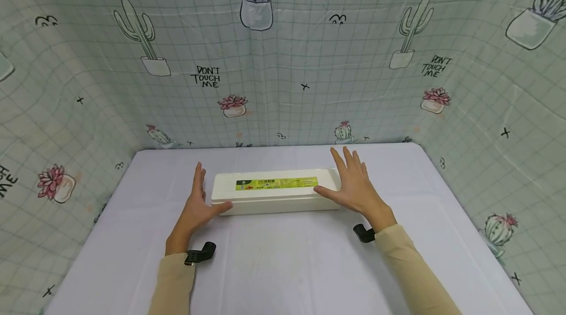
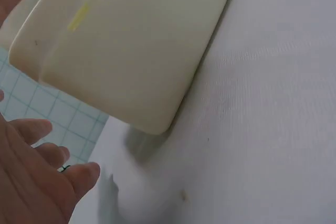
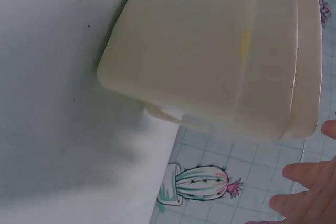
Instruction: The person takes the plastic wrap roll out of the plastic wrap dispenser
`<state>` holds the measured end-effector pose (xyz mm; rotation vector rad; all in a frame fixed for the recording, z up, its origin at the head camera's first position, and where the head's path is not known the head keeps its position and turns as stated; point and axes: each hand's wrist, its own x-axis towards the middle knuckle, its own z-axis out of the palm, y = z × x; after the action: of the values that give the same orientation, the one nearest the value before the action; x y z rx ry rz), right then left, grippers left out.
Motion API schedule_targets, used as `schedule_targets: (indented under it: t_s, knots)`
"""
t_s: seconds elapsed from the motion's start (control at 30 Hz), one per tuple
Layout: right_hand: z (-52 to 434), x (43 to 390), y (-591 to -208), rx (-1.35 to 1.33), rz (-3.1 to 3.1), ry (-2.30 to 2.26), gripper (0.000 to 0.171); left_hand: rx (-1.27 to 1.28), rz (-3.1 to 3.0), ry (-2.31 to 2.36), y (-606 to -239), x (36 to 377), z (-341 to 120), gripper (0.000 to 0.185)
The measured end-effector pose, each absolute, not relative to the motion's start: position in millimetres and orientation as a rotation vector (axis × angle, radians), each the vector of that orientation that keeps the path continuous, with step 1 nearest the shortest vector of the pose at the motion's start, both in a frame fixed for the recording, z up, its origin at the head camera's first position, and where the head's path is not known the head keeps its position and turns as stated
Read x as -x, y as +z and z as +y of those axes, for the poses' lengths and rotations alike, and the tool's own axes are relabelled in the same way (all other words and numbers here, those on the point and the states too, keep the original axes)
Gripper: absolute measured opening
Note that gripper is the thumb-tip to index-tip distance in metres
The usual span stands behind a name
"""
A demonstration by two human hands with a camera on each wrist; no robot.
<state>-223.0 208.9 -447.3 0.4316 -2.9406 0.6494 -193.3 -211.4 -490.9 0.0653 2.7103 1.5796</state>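
A long white cling film box (image 1: 274, 206) with a yellow-green label (image 1: 276, 184) along its lid lies crosswise on the table. Off its left end is my left hand (image 1: 200, 211), fingers straight and thumb reaching over the front corner. My right hand (image 1: 355, 187) is spread at the opposite end, its thumb above the lid. Neither hand grips anything; whether a thumb touches the box I cannot tell. In the left wrist view, the fingers (image 2: 79, 179) stand apart from the box's end (image 2: 131, 61). The right wrist view shows the other end (image 3: 199, 51), with fingers (image 3: 307, 174) beyond it.
A white cloth (image 1: 274, 266) covers the table. Behind and at both sides hangs a checked curtain (image 1: 287, 49) printed with cacti. Each wrist wears a black strapped camera, on the left (image 1: 200, 253) and on the right (image 1: 364, 233).
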Motion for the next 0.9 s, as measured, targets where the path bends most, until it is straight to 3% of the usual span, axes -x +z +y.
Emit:
schedule_targets:
  t_s: [0.33, 0.9]
  knots:
    - [185.3, 221.5, -455.2, -0.461, -2.814, 0.713, 0.109, -0.115, 2.579, 1.808, -502.6, 199.8, -204.5, 0.138]
    - [187.2, 221.9, -467.5, -0.452, -2.860, 0.805, 0.110, -0.125, 2.512, 1.857, -522.2, 202.3, -198.4, 0.143]
